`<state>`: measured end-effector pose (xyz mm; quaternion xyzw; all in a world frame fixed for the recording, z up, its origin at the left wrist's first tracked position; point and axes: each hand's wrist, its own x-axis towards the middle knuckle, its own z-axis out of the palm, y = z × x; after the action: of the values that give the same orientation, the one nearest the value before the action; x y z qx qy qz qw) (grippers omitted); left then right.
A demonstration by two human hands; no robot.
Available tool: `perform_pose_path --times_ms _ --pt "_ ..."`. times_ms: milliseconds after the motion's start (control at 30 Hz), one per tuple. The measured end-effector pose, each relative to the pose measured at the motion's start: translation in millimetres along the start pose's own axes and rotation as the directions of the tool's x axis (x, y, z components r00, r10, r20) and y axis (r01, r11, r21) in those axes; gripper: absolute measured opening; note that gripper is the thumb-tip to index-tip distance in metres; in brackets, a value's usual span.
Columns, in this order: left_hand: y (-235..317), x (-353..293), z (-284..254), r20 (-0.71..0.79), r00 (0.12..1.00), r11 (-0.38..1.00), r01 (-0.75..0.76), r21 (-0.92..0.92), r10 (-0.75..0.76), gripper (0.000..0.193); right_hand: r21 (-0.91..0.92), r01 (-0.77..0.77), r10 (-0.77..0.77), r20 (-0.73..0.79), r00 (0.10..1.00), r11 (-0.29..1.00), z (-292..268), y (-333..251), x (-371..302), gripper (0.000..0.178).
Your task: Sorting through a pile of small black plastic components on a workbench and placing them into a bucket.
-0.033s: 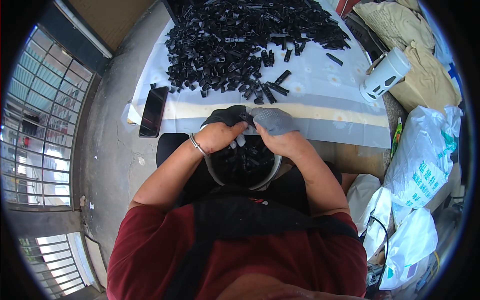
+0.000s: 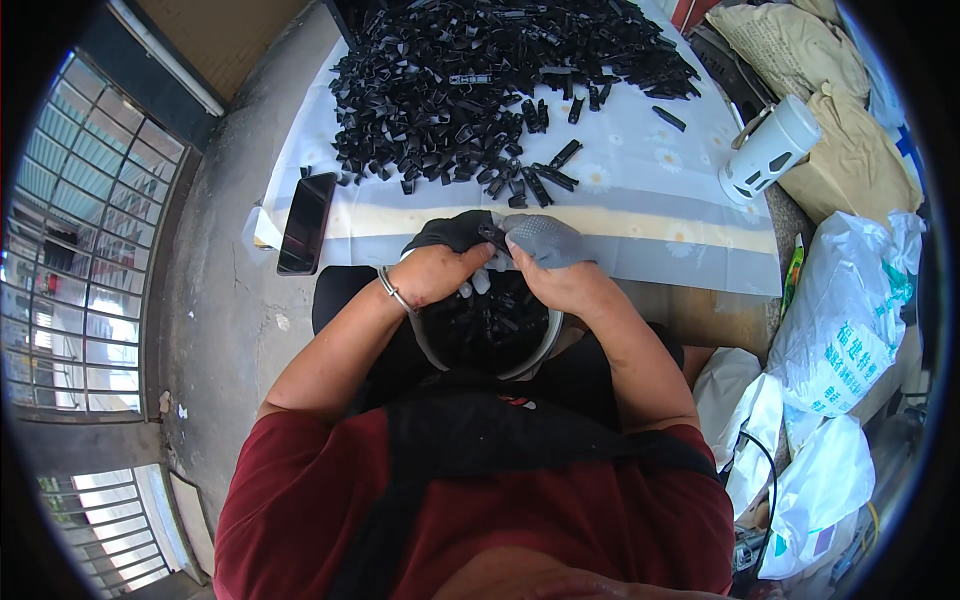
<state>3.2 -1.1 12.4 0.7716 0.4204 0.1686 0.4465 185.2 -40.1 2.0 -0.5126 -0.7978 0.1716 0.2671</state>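
Observation:
Above a bucket [image 2: 549,346] between my knees, my two hands meet at the table's near edge. My left hand [image 2: 444,258], partly covered by a black glove, is closed on a small black plastic part [image 2: 495,237]. From the other side my right hand [image 2: 552,258], in a grey dotted glove that leaves the thumb bare, grips the same part. Fingers and glove cover most of it. Many similar black parts [image 2: 485,325] lie inside the bucket. A big heap of black plastic parts [image 2: 430,100] spreads over the far table, with several loose pieces [image 2: 537,186] at its near edge.
A dark phone [image 2: 306,224] lies at the left of the cloth-covered table [image 2: 690,225]. To the right stand a white tumbler [image 2: 770,150], brown sacks [image 2: 850,150] and white plastic bags [image 2: 850,320]. A barred window [image 2: 90,240] is at the far left.
My right fingers and thumb have shifted very slightly around the black part. Everything else looks the same.

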Motion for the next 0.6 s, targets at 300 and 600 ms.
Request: perform_pose_path --times_ms 300,600 --pt "-16.4 -6.6 3.4 -0.001 0.972 0.835 -0.203 -0.511 0.235 0.036 0.055 0.221 -0.216 -0.09 0.972 0.974 3.2 -12.2 -1.9 0.032" --pt "5.5 -13.3 20.5 -0.132 0.966 0.808 0.107 -0.58 -0.223 0.043 0.037 0.177 -0.153 -0.352 0.923 0.984 15.7 -21.0 0.1 0.027"
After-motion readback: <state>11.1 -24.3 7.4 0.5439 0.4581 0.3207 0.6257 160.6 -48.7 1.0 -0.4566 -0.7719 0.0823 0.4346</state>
